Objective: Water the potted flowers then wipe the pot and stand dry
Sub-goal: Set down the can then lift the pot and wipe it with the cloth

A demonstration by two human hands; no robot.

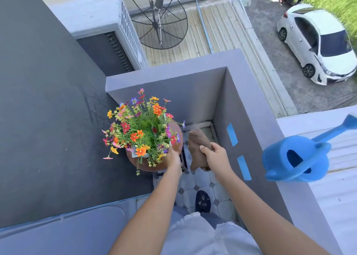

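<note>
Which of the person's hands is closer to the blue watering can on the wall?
The right hand. It holds the brown cloth just left of the watering can, across the wall. The left hand is farther away, at the flower pot.

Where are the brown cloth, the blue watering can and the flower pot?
brown cloth [198, 148]: head view, on its upper folded part.
blue watering can [278, 154]: head view, on its body's top.
flower pot [174, 129]: head view, on its brown rim.
</note>
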